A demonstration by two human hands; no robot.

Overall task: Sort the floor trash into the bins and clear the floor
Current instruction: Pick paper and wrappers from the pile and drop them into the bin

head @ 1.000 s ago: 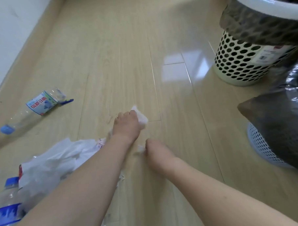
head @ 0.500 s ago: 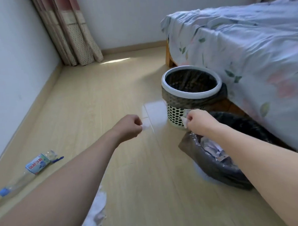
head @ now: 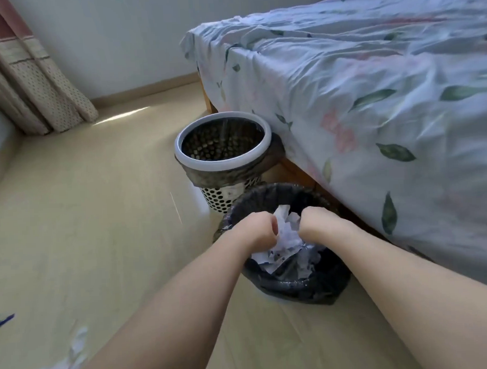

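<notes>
Hands, left hand (head: 257, 229) and right hand (head: 316, 221), hover curled over crumpled paper (head: 287, 232) in the black-lined bin (head: 294, 282), grip unclear, white bin (head: 223, 157) at 11 o'clock.

Both bare forearms reach forward from the bottom of the view toward twelve o'clock, converging. The left hand (head: 257, 228) is knuckles-up with fingers curled downward. The right hand (head: 318, 221) sits just beside it at three o'clock, bent down at the wrist, its fingers hidden from view.
</notes>
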